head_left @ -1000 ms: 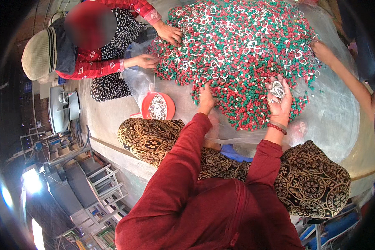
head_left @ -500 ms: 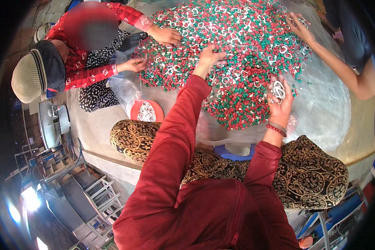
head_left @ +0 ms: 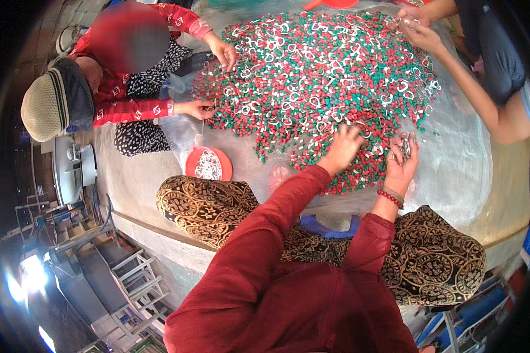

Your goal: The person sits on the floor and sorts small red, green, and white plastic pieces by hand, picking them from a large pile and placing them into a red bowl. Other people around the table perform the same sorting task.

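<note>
A wide pile of small red, green and white pieces [head_left: 312, 76], mixed with white loops [head_left: 371, 150], lies on a clear plastic sheet [head_left: 453, 170]. Over the pile's near part is my left hand [head_left: 340, 152], slightly blurred; its fingers look apart and I see nothing in them. To its right, my right hand [head_left: 401, 167] is turned palm up near the pile's edge, its fingers curled around several white loops [head_left: 404, 147]. A red beaded bracelet [head_left: 390, 197] circles that wrist.
At the left a co-worker in a red sleeve [head_left: 132, 112] has both hands at the pile. Another person's hands [head_left: 421, 32] are at its far right. A red bowl of white loops [head_left: 222, 162] stands left of my knee. Something red and flat [head_left: 333, 3] lies beyond the pile.
My left hand has come nearer and to the right across the pile. My right hand still holds white loops. The person at the right now has two hands together; a red object shows at the far edge.
</note>
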The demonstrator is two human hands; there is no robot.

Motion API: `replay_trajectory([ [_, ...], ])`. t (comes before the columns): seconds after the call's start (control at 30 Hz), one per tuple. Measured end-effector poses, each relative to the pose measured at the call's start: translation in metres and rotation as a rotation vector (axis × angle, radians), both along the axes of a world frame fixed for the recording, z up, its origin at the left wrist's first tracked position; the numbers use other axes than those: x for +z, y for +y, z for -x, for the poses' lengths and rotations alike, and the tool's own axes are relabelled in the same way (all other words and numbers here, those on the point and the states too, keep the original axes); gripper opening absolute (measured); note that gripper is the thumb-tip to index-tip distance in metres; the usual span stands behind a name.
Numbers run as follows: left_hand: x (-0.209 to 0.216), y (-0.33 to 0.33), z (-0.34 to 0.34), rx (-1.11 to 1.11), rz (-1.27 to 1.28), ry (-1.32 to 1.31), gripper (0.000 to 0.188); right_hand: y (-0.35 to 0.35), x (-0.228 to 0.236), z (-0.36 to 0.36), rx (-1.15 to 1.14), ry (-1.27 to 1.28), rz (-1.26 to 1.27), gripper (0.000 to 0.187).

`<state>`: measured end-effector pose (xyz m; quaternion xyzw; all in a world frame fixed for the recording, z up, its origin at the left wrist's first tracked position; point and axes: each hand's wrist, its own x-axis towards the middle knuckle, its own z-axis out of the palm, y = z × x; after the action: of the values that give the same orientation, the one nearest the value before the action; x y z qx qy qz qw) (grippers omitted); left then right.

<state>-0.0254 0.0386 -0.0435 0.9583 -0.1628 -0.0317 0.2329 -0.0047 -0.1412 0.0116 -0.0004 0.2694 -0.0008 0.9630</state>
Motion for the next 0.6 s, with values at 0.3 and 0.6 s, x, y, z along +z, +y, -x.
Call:
replay_trajectory([
  [0.3, -0.026, 0.064, 0.022, -0.032, -0.415, -0.242, 0.022, 0.014, -0.005, -0.003, 0.052, -0.019, -0.037, 0.024],
  [0.6, 0.032, 0.199, -0.005, 0.291, -0.521, -0.264, 0.037, 0.017, 0.006, -0.010, 0.050, 0.028, 0.000, 0.025],
])
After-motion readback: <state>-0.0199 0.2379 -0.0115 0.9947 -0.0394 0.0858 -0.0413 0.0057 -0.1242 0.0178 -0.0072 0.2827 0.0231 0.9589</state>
